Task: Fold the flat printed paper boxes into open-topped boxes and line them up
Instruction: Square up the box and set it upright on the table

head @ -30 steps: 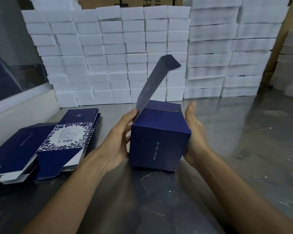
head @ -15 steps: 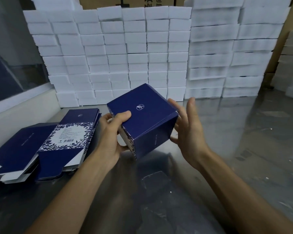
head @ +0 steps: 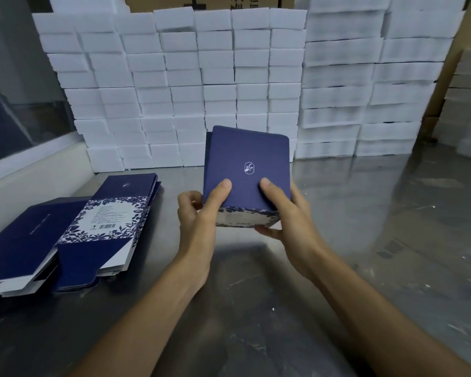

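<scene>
A dark blue folded paper box (head: 246, 159) with a small white logo is held above the metal table (head: 365, 240), its logo face turned toward me and its floral-printed side facing down. My left hand (head: 199, 213) grips its lower left corner with the thumb on the logo face. My right hand (head: 288, 213) grips the lower right corner, thumb on the face and fingers under the floral side. A stack of flat printed boxes (head: 104, 227) lies on the table to the left.
A wall of stacked white foam blocks (head: 201, 85) lines the back of the table, with taller stacks (head: 378, 77) to the right. A window ledge (head: 25, 170) runs along the left. Brown cartons stand behind the foam.
The box stood on the table with its lid flap up a second ago. It has been lifted and turned so the logo face points at me, and both hands now grip its lower corners.
</scene>
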A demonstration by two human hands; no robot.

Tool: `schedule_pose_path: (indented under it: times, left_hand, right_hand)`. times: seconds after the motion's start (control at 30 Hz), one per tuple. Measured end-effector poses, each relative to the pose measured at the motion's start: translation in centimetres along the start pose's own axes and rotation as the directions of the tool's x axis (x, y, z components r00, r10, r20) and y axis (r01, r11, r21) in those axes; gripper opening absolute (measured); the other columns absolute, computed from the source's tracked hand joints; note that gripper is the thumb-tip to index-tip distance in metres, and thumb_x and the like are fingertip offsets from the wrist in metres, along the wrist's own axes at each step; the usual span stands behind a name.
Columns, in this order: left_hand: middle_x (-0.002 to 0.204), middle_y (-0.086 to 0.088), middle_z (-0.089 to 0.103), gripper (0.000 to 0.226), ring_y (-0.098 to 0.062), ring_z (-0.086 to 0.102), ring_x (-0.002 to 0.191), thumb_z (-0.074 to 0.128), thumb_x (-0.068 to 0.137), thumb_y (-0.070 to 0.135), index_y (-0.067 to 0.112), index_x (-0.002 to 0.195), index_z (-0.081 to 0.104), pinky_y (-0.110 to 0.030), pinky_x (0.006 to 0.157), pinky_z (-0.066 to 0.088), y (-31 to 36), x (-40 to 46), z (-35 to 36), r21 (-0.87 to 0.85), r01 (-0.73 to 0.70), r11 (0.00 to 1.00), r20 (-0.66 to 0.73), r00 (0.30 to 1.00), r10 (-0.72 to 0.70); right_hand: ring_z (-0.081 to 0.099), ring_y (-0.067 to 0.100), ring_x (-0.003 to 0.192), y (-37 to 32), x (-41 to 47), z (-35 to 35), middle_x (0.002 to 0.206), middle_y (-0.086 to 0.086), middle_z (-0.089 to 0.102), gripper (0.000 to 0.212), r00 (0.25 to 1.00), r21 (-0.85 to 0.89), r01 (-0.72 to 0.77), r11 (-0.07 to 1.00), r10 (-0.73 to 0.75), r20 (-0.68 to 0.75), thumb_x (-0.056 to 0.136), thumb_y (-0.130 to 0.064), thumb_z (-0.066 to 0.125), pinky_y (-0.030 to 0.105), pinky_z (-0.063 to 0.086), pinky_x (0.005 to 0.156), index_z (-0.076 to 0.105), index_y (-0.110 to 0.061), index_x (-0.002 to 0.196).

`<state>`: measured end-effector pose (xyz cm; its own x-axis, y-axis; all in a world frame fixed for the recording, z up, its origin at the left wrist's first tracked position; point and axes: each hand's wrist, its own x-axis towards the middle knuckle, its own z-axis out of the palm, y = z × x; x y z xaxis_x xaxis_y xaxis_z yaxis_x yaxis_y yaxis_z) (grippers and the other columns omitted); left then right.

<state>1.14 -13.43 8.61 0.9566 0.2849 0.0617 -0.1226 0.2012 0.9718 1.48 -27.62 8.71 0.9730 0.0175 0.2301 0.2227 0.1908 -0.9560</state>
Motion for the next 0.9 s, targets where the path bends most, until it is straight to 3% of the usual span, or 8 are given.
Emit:
schedule_pose_path:
  times: [0.13, 0.27, 0.37, 0.5, 0.6, 0.7, 0.8, 0.9]
  left_hand:
    - [0.116, -0.009, 0.070, 0.066, -0.030, 0.067, 0.108, 0.077, 0.050, 0.060, 0.021, 0.099, 0.055, -0.051, 0.099, 0.048, 0.4, 0.0, -0.4, -0.046, 0.080, 0.996, 0.110, 0.991, -0.075]
    - [0.115, -0.007, 0.072, 0.075, -0.027, 0.067, 0.111, 0.076, 0.060, 0.055, 0.015, 0.121, 0.060, -0.052, 0.102, 0.047, 0.7, -0.1, -0.3, -0.093, 0.134, 0.987, 0.132, 0.984, -0.121]
    - [0.113, -0.005, 0.073, 0.070, -0.022, 0.069, 0.107, 0.073, 0.065, 0.055, 0.015, 0.122, 0.061, -0.050, 0.101, 0.046, 0.6, -0.6, 0.3, -0.141, 0.146, 0.979, 0.105, 0.986, -0.132]
    - [0.105, -0.001, 0.074, 0.063, -0.017, 0.069, 0.101, 0.070, 0.065, 0.057, 0.016, 0.112, 0.063, -0.044, 0.095, 0.048, 0.5, -1.4, 1.3, -0.138, 0.150, 0.979, 0.106, 0.985, -0.136]
    - [0.102, -0.002, 0.074, 0.053, -0.018, 0.069, 0.102, 0.070, 0.072, 0.056, 0.017, 0.108, 0.064, -0.046, 0.096, 0.049, 0.4, -1.5, 1.4, -0.127, 0.146, 0.981, 0.105, 0.986, -0.133]
    - [0.105, -0.003, 0.074, 0.056, -0.019, 0.069, 0.103, 0.068, 0.075, 0.056, 0.015, 0.112, 0.063, -0.050, 0.100, 0.048, 0.3, -1.5, 1.4, -0.120, 0.139, 0.983, 0.123, 0.985, -0.124]
    - [0.114, -0.007, 0.071, 0.068, -0.021, 0.067, 0.109, 0.066, 0.071, 0.058, 0.014, 0.123, 0.061, -0.052, 0.102, 0.046, 0.2, -1.7, 1.5, -0.125, 0.142, 0.982, 0.158, 0.980, -0.122]
    - [0.113, -0.007, 0.072, 0.068, -0.021, 0.068, 0.108, 0.070, 0.072, 0.057, 0.013, 0.123, 0.060, -0.052, 0.102, 0.047, 0.2, -1.4, 1.4, -0.108, 0.130, 0.986, 0.149, 0.982, -0.113]
  right_hand:
    - [0.073, 0.005, 0.086, -0.4, 0.4, -0.4, 0.103, -0.009, 0.075, 0.033, 0.994, 0.037, 0.017, 0.999, -0.013, -0.111, 0.092, -0.040, 0.068, 0.031, 0.059, 0.071, 0.062, -0.022, 0.120]
    - [0.072, 0.006, 0.091, 0.0, 0.1, 0.3, 0.101, -0.009, 0.076, 0.041, 0.984, 0.012, 0.143, 0.990, -0.141, -0.108, 0.086, -0.037, 0.075, 0.019, 0.055, 0.073, 0.063, -0.019, 0.121]
    - [0.069, 0.003, 0.100, 0.9, -0.5, 1.5, 0.111, -0.010, 0.072, 0.059, 0.965, -0.037, 0.241, 0.970, -0.243, -0.096, 0.079, -0.031, 0.083, 0.012, 0.053, 0.076, 0.053, -0.021, 0.129]
    - [0.069, 0.015, 0.110, 1.6, -0.4, 2.2, 0.127, 0.004, 0.065, 0.089, 0.961, 0.014, 0.265, 0.964, -0.262, -0.092, 0.070, -0.029, 0.089, 0.021, 0.057, 0.081, 0.035, -0.024, 0.141]
    - [0.067, 0.018, 0.114, 1.7, -0.3, 2.1, 0.132, 0.004, 0.061, 0.100, 0.973, 0.027, 0.218, 0.976, -0.215, -0.084, 0.064, -0.039, 0.090, 0.032, 0.059, 0.084, 0.029, -0.032, 0.143]
    - [0.063, 0.017, 0.118, 1.4, -0.3, 2.1, 0.138, 0.001, 0.053, 0.103, 0.986, -0.040, 0.131, 0.991, -0.134, -0.099, 0.052, -0.057, 0.088, 0.033, 0.058, 0.081, 0.031, -0.042, 0.137]
    - [0.062, 0.023, 0.119, 1.5, 0.1, 1.8, 0.138, 0.008, 0.052, 0.102, 0.980, -0.023, 0.136, 0.990, -0.138, -0.145, 0.050, -0.052, 0.089, 0.043, 0.059, 0.090, 0.035, -0.039, 0.136]
    - [0.062, 0.013, 0.117, 1.5, -0.2, 1.9, 0.138, -0.002, 0.052, 0.095, 0.986, -0.036, 0.087, 0.996, -0.091, -0.142, 0.051, -0.060, 0.085, 0.037, 0.056, 0.087, 0.037, -0.044, 0.132]
